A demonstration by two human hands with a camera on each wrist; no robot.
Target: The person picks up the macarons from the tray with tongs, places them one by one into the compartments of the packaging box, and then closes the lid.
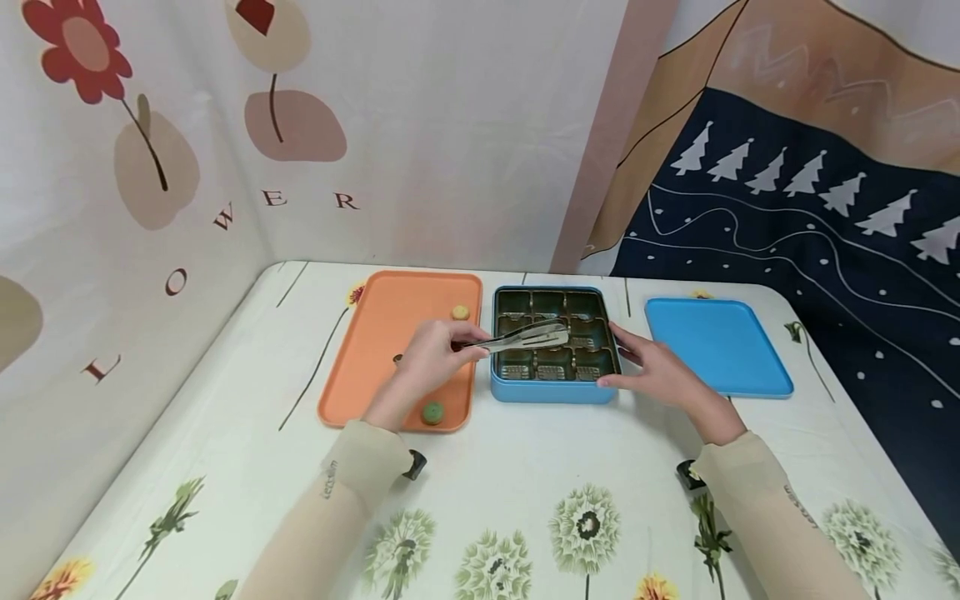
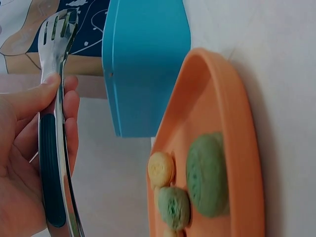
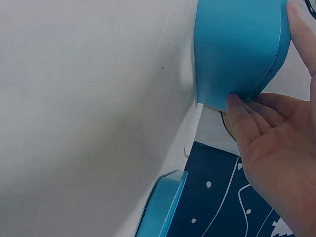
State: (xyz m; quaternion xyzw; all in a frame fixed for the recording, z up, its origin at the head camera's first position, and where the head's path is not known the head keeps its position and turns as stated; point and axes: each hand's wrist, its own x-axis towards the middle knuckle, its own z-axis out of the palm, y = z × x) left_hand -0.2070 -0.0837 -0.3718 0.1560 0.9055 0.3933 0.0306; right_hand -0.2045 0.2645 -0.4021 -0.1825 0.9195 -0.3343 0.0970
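Silver tongs (image 2: 52, 143) over blue box (image 1: 553, 392)

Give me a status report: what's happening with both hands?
Left hand grips tongs over blue box. Right hand touches box's side. Small cakes on orange tray. Nothing seen in the way.

White flower-print table (image 1: 540, 450) surveyed down-and-forward from head height; blue rectangular box (image 1: 553, 392) caught close, sideways, by both wrist views.

Beige sleeves (image 1: 311, 529) bear small dark lettering (image 1: 330, 479), with black pieces (image 1: 414, 465) beside the cuffs (image 1: 373, 454).
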